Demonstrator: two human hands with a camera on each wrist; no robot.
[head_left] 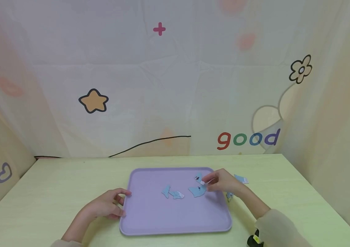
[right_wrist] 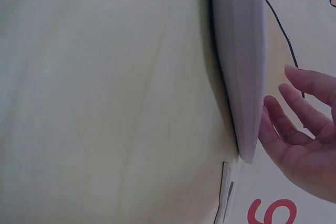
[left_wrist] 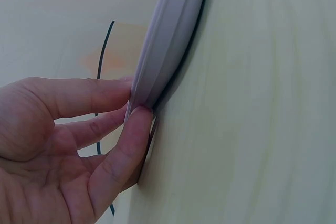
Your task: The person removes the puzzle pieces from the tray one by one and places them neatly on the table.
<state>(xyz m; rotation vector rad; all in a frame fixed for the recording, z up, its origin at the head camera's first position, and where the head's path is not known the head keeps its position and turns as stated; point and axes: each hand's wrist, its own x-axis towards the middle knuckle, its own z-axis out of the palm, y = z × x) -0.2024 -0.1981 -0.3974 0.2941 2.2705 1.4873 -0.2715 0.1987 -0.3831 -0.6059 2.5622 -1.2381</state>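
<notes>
Blue pieces at loosely parted right grip

Light-blue pieces contrast with a lilac tray and pale yellow table; a black-outlined orange star patterns the backdrop.

The curtain backdrop bears the word "good" and a plus sign.

Smooth plastic tray, card-like pieces, wood-grained table, creased cloth backdrop.
</notes>
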